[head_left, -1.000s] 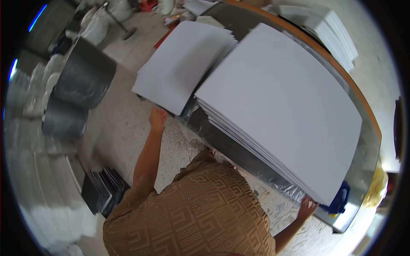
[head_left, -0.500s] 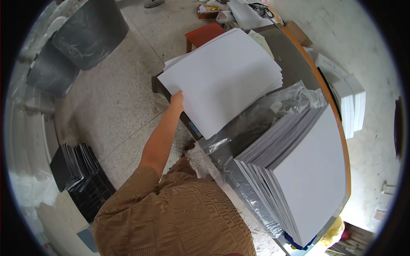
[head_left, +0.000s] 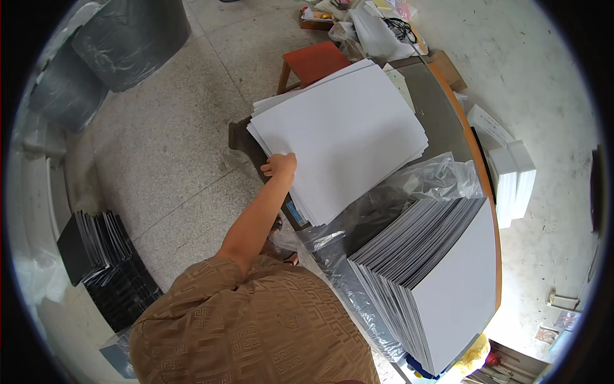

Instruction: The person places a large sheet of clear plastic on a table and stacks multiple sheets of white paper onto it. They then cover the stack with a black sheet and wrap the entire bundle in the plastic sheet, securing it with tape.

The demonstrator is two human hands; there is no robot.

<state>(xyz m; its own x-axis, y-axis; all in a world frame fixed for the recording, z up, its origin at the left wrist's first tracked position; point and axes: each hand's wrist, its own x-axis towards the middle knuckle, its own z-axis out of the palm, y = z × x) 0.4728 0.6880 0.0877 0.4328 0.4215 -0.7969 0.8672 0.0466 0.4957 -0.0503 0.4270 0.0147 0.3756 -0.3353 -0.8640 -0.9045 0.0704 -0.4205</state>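
A loose pile of large white sheets point(head_left: 345, 134) lies on the grey-topped table, its edges slightly uneven. My left hand point(head_left: 280, 165) is at the pile's near left edge, over the margin of the top sheet. Its fingers are loosely bent and slightly apart, pointing left, and I see nothing held in them. My right hand is out of view. To the right, a thick stack of white-faced boards point(head_left: 457, 288) with dark and pale layered edges sits slanted on clear plastic film point(head_left: 441, 176).
A red stool point(head_left: 316, 62) stands beyond the pile. White stacks point(head_left: 511, 176) sit past the table's orange edge point(head_left: 470, 118). Large grey plastic-wrapped bundles point(head_left: 131, 45) stand at far left, with black sheets point(head_left: 99, 246) nearer. Black cable point(head_left: 400, 29) lies at the back.
My left hand has shifted from gripping the white pile's edge to resting looser over it. The whole view has shifted a little, and more layered edges of the right stack show.
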